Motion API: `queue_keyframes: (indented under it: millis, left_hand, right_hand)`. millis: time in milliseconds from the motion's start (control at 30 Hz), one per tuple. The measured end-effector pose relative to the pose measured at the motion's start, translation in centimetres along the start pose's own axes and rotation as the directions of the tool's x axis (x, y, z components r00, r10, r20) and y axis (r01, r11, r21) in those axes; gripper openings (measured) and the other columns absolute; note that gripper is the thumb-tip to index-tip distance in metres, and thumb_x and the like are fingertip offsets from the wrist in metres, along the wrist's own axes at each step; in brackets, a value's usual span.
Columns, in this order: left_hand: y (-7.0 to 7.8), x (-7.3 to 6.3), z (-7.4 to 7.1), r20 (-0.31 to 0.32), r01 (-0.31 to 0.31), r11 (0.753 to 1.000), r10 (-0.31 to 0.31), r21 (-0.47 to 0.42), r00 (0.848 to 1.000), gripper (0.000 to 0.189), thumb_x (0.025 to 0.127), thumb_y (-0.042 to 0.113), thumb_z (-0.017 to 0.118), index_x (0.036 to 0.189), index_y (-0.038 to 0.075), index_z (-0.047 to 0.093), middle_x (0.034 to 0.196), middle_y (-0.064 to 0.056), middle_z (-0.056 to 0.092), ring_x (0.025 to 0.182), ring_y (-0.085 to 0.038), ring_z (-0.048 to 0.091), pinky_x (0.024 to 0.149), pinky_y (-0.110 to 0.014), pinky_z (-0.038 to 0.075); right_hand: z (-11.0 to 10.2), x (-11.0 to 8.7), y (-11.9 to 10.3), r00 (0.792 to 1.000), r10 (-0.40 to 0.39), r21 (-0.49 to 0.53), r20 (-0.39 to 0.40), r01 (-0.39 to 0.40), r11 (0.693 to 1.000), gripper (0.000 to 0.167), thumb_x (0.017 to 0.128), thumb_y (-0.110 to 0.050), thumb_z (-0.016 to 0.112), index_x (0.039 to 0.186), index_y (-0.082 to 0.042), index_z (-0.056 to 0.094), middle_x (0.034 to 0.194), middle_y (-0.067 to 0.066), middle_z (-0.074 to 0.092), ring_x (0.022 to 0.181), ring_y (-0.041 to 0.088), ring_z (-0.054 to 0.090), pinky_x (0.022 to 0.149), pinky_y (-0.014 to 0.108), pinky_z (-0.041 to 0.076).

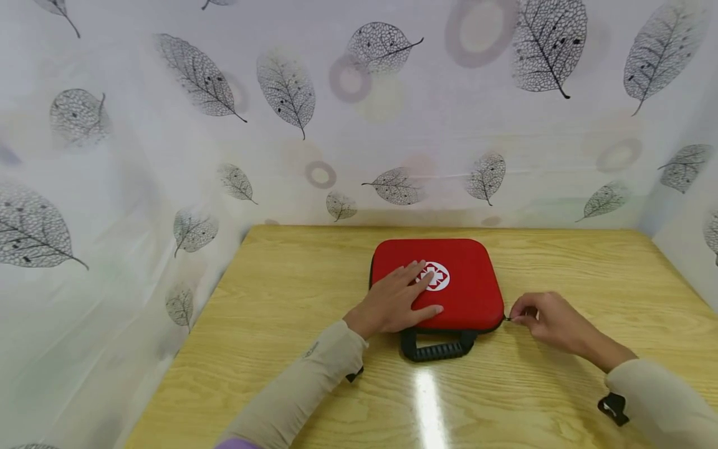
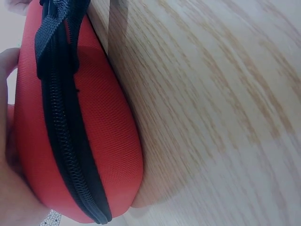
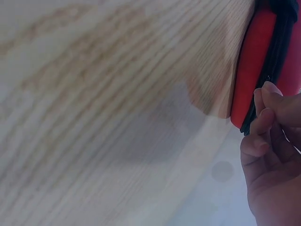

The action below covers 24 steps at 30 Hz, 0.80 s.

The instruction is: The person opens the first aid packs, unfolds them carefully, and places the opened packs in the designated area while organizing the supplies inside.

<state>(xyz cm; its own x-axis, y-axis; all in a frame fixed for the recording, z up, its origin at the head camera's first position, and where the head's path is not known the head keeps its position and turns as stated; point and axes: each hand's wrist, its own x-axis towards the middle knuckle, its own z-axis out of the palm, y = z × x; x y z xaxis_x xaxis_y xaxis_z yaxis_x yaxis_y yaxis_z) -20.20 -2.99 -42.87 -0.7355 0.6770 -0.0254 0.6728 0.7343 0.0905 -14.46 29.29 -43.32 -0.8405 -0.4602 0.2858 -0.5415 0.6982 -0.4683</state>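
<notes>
Red first-aid case [image 1: 462, 274] looks zipped in front, left hand [image 1: 394, 301] spread on top, right hand [image 1: 554, 319] pinching zipper pull [image 1: 507, 318] at its corner.

Rests left hand [image 1: 395, 300] on red zip case [image 1: 465, 293], partly over round emblem [image 1: 440, 276]. Pinches zipper pull [image 1: 507, 318] at near-right corner with right hand [image 1: 555, 321]. Shows black handle [image 1: 439, 352] on near side, wood-grain tabletop [image 1: 303, 280] beneath.
</notes>
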Motion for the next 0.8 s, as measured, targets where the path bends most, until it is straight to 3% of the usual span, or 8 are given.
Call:
queue_keyframes:
  millis: [267, 800]
  left_hand:
    - [0.0, -0.1, 0.1, -0.005, 0.004, 1.000, -0.004, -0.020, 1.000, 0.077, 0.099, 0.067, 0.039, 0.161, 0.021, 0.030, 0.169, -0.003, 0.017, 0.155, -0.020, 0.015, 0.123, -0.034, 0.016]
    - [0.0, -0.2, -0.2, -0.010, -0.007, 0.999, 0.007, -0.033, 1.000, 0.076, 0.100, 0.066, 0.038, 0.160, 0.019, 0.032, 0.168, -0.004, 0.020, 0.155, -0.021, 0.016, 0.124, -0.033, 0.015]
  right_hand:
    - [0.3, -0.9, -0.1, 0.998, 0.056, 0.096, 0.010, -0.057, 0.994, 0.020, 0.084, 0.005, 0.077, 0.082, -0.014, 0.072, 0.077, -0.011, 0.066, 0.065, -0.001, 0.055, 0.053, 0.023, 0.045]
    - [0.8, -1.5, -0.1, 0.996, 0.069, 0.270, 0.059, -0.082, 0.959, 0.014, 0.088, 0.002, 0.075, 0.087, -0.012, 0.075, 0.080, -0.004, 0.070, 0.066, 0.004, 0.061, 0.055, 0.023, 0.050]
